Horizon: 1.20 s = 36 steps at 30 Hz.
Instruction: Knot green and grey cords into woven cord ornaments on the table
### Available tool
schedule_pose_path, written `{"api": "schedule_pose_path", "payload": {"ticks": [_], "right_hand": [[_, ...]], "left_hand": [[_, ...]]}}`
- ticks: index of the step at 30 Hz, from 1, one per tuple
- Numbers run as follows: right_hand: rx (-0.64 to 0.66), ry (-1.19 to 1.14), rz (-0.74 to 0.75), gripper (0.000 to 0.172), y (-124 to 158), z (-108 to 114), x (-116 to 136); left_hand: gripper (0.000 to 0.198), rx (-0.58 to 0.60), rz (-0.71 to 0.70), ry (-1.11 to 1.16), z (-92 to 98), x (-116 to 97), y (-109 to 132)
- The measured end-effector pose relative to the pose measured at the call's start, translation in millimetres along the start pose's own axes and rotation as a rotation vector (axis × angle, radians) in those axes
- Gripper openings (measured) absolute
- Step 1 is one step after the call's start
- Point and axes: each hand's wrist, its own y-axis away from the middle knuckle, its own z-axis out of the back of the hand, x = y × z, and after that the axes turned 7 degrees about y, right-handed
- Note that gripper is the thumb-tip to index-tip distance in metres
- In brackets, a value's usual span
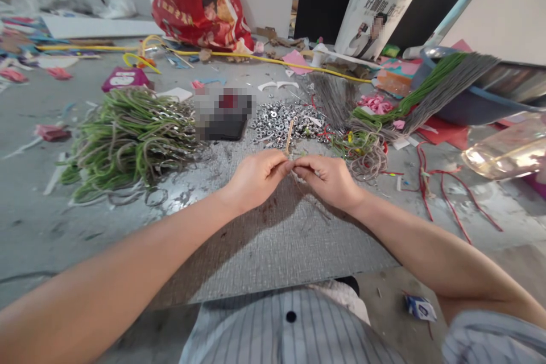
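Observation:
My left hand (256, 177) and my right hand (327, 181) meet fingertip to fingertip over a grey textured board (273, 250). Both are pinched closed on a thin grey-green cord (303, 177) between them. A thin wooden stick (289, 135) rises just above the fingertips; which hand holds it I cannot tell. Right behind the hands lies a heap of small metal nuts (279, 120). To the left lies a big pile of looped green and grey cords (128, 137). A smaller tangle of cords (367, 153) lies beside my right hand.
A bundle of straight green and grey cords (443, 81) leans out of a blue basin (473, 103) at right. Red strings (447, 193) trail on the floor. A red printed bag (198, 1) stands at the back, with a yellow tube (273, 60) running before it. A clear plastic container (507, 148) lies far right.

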Motion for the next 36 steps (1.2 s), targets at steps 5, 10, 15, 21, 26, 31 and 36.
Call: {"api": "schedule_pose_path", "payload": {"ticks": [5,10,15,21,26,31,36], "right_hand": [[-0.021,-0.035,-0.035,0.017,0,0,-1],[-0.006,0.022,0.019,0.014,-1,-1,-7],[-0.018,0.165,0.076,0.010,-4,-2,-17],[0.037,0.246,0.080,0.010,-7,-6,-28],[0.058,0.254,0.115,0.010,-7,-8,-31],[0.075,0.269,0.133,0.009,-8,-6,-32],[0.076,0.251,0.136,0.010,-8,-8,-30]], "left_hand": [[0.018,-0.012,-0.010,0.039,0.3,0,0],[0.012,0.021,-0.026,-0.029,0.6,4,-1],[0.009,0.117,-0.031,-0.247,-1.3,7,-1],[0.016,0.247,0.109,-0.417,-3.8,5,-1],[0.019,0.265,0.135,-0.445,-3.7,2,-2],[0.019,0.275,0.144,-0.443,-4.0,1,-2],[0.021,0.296,0.179,-0.427,-3.7,0,-2]]}}
